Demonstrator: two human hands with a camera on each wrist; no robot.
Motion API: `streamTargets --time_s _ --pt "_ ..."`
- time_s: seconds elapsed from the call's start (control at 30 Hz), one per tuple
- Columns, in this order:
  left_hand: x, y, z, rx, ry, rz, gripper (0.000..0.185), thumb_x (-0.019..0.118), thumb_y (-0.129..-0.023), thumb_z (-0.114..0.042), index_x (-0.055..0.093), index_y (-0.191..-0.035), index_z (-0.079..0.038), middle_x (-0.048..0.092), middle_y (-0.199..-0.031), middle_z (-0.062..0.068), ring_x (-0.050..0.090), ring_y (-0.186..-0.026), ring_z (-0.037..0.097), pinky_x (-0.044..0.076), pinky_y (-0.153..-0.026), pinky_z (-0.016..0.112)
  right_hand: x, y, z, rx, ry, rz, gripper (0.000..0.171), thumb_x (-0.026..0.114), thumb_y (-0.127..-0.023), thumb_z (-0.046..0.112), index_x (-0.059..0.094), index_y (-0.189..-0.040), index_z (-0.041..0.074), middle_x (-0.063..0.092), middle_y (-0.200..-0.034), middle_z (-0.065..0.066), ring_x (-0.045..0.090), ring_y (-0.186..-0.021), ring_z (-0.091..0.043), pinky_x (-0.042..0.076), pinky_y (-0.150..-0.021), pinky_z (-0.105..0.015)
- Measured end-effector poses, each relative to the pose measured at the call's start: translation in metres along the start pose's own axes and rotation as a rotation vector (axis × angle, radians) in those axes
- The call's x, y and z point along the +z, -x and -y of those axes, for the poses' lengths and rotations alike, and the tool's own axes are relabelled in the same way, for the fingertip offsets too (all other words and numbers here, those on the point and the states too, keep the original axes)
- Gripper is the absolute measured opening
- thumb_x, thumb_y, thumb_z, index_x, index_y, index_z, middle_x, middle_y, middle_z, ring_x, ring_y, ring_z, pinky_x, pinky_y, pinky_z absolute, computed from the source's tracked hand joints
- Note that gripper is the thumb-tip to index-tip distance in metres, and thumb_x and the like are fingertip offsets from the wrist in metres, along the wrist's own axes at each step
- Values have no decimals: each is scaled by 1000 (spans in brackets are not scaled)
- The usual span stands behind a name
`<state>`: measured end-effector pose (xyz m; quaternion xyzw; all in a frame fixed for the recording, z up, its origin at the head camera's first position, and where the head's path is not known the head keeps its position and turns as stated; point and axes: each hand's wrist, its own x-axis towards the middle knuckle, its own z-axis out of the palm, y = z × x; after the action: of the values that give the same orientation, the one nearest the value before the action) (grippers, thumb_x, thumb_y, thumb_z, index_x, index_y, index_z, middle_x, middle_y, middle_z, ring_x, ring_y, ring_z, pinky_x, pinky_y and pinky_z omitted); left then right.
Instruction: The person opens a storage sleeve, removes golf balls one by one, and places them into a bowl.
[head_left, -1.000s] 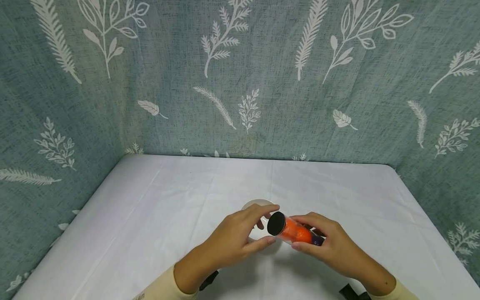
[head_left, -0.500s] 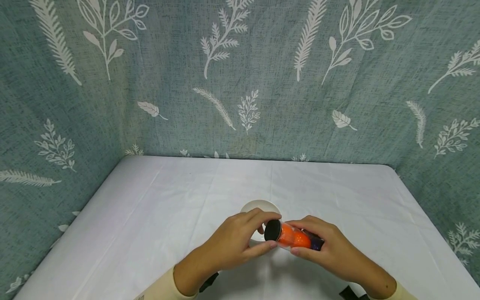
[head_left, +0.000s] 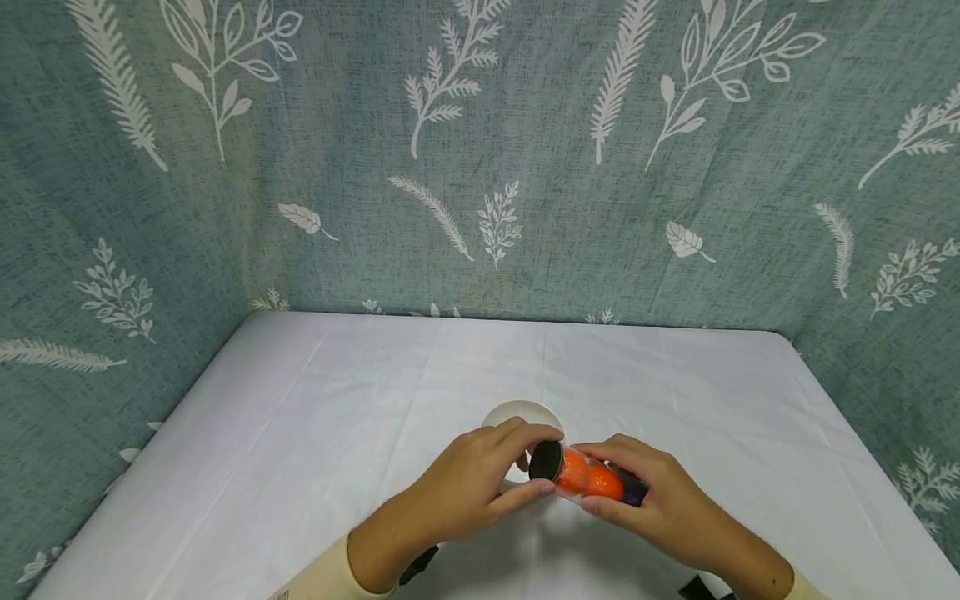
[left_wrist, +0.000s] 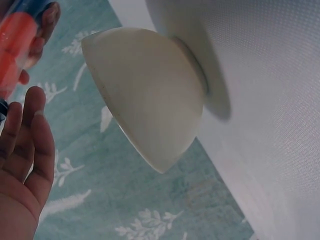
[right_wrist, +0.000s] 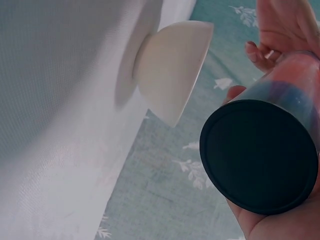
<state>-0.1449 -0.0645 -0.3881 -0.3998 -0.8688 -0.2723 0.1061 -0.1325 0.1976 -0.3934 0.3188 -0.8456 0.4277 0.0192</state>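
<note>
A clear tube (head_left: 590, 478) with orange balls inside lies nearly level between both hands, just above the table. My right hand (head_left: 649, 497) grips its body from the right. My left hand (head_left: 476, 482) pinches the black cap (head_left: 545, 460) at the tube's left end between thumb and fingers. Just behind the hands stands a white bowl (head_left: 517, 411), partly hidden by my left hand. The left wrist view shows the bowl (left_wrist: 150, 110) from the side and the tube (left_wrist: 17, 47) at the top left. The tube's other black end (right_wrist: 257, 155) fills the right wrist view, beside the bowl (right_wrist: 172, 75).
A white cloth covers the table (head_left: 315, 417). Grey-green fabric walls with white leaf prints (head_left: 495, 167) close it in at the back and on both sides. Cream sleeves show at the bottom edge of the head view.
The tube has come down and a little to the left, flatter than before. My left hand's thumb and fingers have closed on its black cap.
</note>
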Motion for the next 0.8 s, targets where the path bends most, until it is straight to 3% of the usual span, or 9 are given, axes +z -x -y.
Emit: streamTargets --time_s 0.23,0.53,0.8 --pt "0 -1 0 -17 48 10 46 53 -101 -49 48 -140 -24 60 -115 -12 58 -88 4 48 -75 14 0 -1 2 -12 6 -14 42 77 -89 24 64 -129 26 66 -103 12 59 -85 -4 53 -69 -22" --pt "-2 -1 0 -118 173 20 48 53 -101 -48 44 -142 -25 58 -119 -10 59 -89 3 56 -77 22 0 -10 8 -48 32 -25 37 76 -91 25 65 -126 23 63 -98 12 57 -78 -3 52 -63 -22" --pt "0 -1 0 -115 187 47 46 53 -102 -46 39 -142 -28 58 -112 -9 59 -88 3 54 -72 19 1 -10 9 2 55 -24 48 84 -80 37 66 -123 24 66 -104 13 61 -85 -3 57 -71 -23"
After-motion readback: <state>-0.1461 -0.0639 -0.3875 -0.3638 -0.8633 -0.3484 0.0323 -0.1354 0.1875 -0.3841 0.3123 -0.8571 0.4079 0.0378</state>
